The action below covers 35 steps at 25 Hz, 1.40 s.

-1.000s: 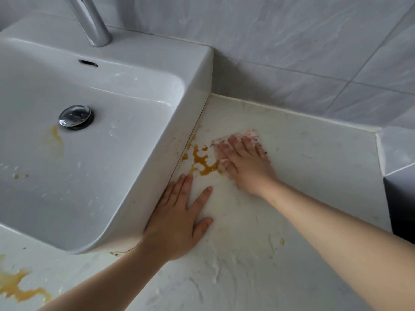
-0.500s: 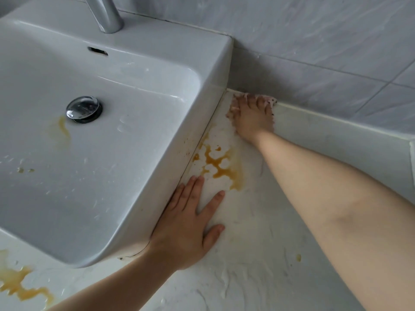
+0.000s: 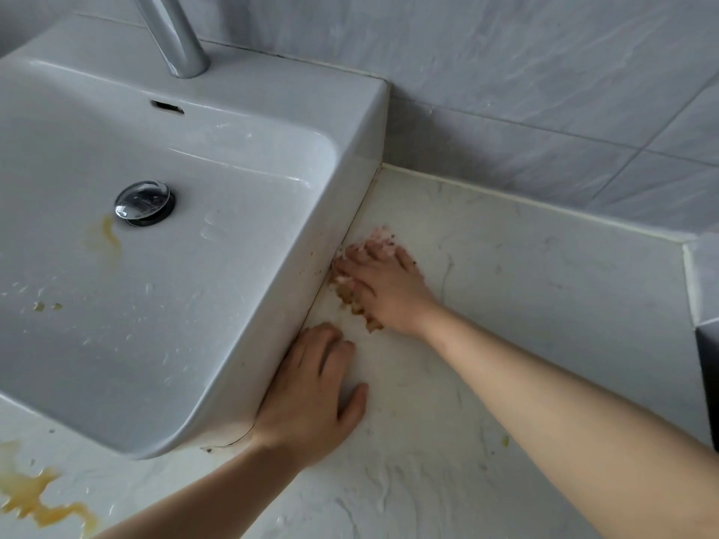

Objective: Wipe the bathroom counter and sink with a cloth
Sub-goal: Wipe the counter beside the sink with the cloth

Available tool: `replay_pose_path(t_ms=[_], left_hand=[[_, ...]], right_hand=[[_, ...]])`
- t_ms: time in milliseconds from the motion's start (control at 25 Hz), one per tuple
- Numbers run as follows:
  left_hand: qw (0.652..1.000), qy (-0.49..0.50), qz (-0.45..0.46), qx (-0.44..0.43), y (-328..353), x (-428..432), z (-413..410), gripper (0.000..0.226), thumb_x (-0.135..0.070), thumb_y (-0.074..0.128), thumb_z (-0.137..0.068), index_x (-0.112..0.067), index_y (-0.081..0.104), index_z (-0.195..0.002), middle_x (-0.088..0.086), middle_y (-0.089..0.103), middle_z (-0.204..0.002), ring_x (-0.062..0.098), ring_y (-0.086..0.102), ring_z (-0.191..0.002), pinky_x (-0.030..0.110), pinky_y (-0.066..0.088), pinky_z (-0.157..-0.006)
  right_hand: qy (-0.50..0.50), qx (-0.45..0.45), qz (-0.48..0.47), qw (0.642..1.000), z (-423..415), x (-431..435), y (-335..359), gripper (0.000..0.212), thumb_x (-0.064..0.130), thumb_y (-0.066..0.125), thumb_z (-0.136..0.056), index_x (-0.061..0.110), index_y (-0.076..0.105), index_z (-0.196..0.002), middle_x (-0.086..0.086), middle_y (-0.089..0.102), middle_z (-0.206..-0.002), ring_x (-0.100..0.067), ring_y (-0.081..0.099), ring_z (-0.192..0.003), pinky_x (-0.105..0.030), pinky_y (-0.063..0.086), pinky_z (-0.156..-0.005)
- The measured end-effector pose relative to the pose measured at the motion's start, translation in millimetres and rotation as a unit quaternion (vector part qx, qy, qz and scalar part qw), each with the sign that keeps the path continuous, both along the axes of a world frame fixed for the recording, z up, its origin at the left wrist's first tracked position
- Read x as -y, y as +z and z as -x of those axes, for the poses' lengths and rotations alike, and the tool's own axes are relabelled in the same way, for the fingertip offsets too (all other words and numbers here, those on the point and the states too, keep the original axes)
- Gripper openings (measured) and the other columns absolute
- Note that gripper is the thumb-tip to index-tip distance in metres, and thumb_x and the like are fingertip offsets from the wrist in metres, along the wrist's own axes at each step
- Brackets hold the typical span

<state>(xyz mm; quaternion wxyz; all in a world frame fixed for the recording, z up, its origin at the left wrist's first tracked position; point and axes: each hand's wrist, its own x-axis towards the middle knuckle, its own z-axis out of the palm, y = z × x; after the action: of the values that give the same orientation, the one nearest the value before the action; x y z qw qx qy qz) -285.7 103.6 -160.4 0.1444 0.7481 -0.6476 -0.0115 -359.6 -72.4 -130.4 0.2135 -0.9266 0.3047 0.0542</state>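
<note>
My right hand presses a small stained cloth flat on the white marbled counter, right against the outer wall of the white sink. The cloth shows brown at its lower edge and pale pink by my fingertips; most of it is hidden under the hand. My left hand rests on the counter against the sink's side, fingers curled, holding nothing. A yellow-brown streak lies in the basin below the chrome drain plug.
A chrome tap rises at the sink's back. Grey wall tiles border the counter behind. An orange-brown spill lies on the counter at lower left, a small speck by my right forearm. A raised ledge stands at the right.
My right hand slid with the cloth from the back wall corner down along the sink's side, over the orange spill, which no longer shows. My left hand's fingers have curled in.
</note>
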Motion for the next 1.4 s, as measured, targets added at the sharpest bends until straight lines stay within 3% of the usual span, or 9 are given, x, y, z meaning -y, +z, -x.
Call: replay_pose_path(t_ms=[240, 480, 600, 680, 800, 1000, 1080, 1320, 1400], left_hand=[[1.0, 0.011, 0.005, -0.012, 1.4, 0.1, 0.5, 0.047, -0.045, 0.042, -0.081, -0.013, 0.047, -0.114, 0.007, 0.047, -0.12, 0.021, 0.041, -0.113, 0.035, 0.042, -0.099], [0.995, -0.012, -0.087, 0.048, 2.2, 7.0, 0.7, 0.063, -0.043, 0.037, -0.084, -0.004, 0.044, -0.133, 0.012, 0.052, -0.135, 0.024, 0.044, -0.128, 0.03, 0.01, -0.108], [0.993, -0.009, -0.102, 0.059, 3.4, 5.7, 0.3, 0.063, -0.042, 0.036, -0.085, -0.002, 0.045, -0.133, 0.012, 0.052, -0.135, 0.025, 0.046, -0.127, 0.03, 0.01, -0.108], [0.992, -0.018, -0.099, 0.071, 3.5, 6.1, 1.0, 0.061, -0.042, 0.036, -0.085, -0.006, 0.044, -0.134, 0.01, 0.052, -0.135, 0.025, 0.047, -0.126, 0.033, 0.015, -0.107], [0.99, -0.027, -0.103, 0.09, 2.7, 8.6, 0.3, 0.058, -0.043, 0.03, -0.09, -0.009, 0.048, -0.133, 0.007, 0.053, -0.135, 0.025, 0.049, -0.125, 0.037, 0.021, -0.103], [0.988, -0.025, -0.122, 0.089, 7.5, 14.9, 5.7, 0.067, -0.046, 0.009, -0.097, -0.007, 0.055, -0.127, 0.007, 0.057, -0.131, 0.026, 0.054, -0.12, 0.042, 0.035, -0.102], [0.988, -0.032, -0.114, 0.095, 7.2, 21.0, 9.1, 0.06, -0.045, 0.022, -0.094, -0.008, 0.056, -0.126, 0.006, 0.057, -0.131, 0.026, 0.054, -0.12, 0.044, 0.042, -0.097], [0.984, -0.04, -0.15, 0.086, 11.5, 41.9, 27.1, 0.071, -0.048, 0.002, -0.096, -0.014, 0.055, -0.128, 0.003, 0.056, -0.132, 0.025, 0.052, -0.122, 0.045, 0.033, -0.096], [0.982, -0.052, -0.159, 0.085, 9.8, 43.0, 31.4, 0.072, -0.05, 0.001, -0.096, -0.014, 0.054, -0.129, 0.003, 0.054, -0.134, 0.026, 0.051, -0.123, 0.046, 0.031, -0.097]], right_hand=[[0.055, -0.061, 0.081, 0.993, 63.6, -34.2, -0.6, 0.077, 0.056, -0.011, -0.075, 0.046, 0.016, -0.146, 0.014, 0.005, -0.158, -0.017, 0.0, -0.146, -0.047, -0.005, -0.114], [-0.122, -0.088, 0.09, 0.985, 66.4, -45.9, -10.7, 0.054, 0.05, 0.01, -0.094, 0.042, 0.011, -0.148, 0.009, 0.001, -0.159, -0.025, -0.002, -0.146, -0.055, -0.005, -0.112], [-0.025, -0.018, 0.171, 0.985, 73.9, -69.0, -14.4, 0.059, 0.044, 0.019, -0.086, 0.032, 0.048, -0.136, 0.002, 0.044, -0.145, -0.028, 0.043, -0.132, -0.057, 0.03, -0.104], [-0.088, 0.015, 0.214, 0.973, 99.5, -49.4, -21.4, 0.052, 0.036, 0.032, -0.084, 0.022, 0.063, -0.122, -0.003, 0.061, -0.128, -0.031, 0.06, -0.114, -0.054, 0.045, -0.091], [-0.219, 0.058, 0.159, 0.961, 115.0, -42.8, -19.3, 0.052, 0.027, 0.033, -0.08, 0.013, 0.064, -0.121, -0.009, 0.064, -0.123, -0.037, 0.061, -0.111, -0.053, 0.044, -0.093], [-0.104, 0.08, 0.21, 0.969, 140.2, -53.2, -30.0, 0.047, 0.027, 0.036, -0.085, 0.012, 0.065, -0.119, -0.009, 0.064, -0.124, -0.034, 0.062, -0.11, -0.05, 0.048, -0.091], [-0.24, 0.083, 0.192, 0.948, 150.8, -32.6, -26.0, 0.051, 0.028, 0.033, -0.084, 0.009, 0.063, -0.121, -0.013, 0.061, -0.126, -0.04, 0.059, -0.112, -0.054, 0.045, -0.093], [-0.099, 0.114, 0.217, 0.964, 140.8, -71.2, -27.5, 0.046, 0.026, 0.039, -0.081, 0.016, 0.067, -0.116, -0.005, 0.065, -0.122, -0.031, 0.063, -0.109, -0.048, 0.05, -0.089], [-0.201, 0.113, 0.234, 0.944, 168.5, -39.0, -31.0, 0.046, 0.024, 0.039, -0.081, 0.01, 0.067, -0.114, -0.012, 0.065, -0.12, -0.038, 0.063, -0.106, -0.055, 0.048, -0.088]])
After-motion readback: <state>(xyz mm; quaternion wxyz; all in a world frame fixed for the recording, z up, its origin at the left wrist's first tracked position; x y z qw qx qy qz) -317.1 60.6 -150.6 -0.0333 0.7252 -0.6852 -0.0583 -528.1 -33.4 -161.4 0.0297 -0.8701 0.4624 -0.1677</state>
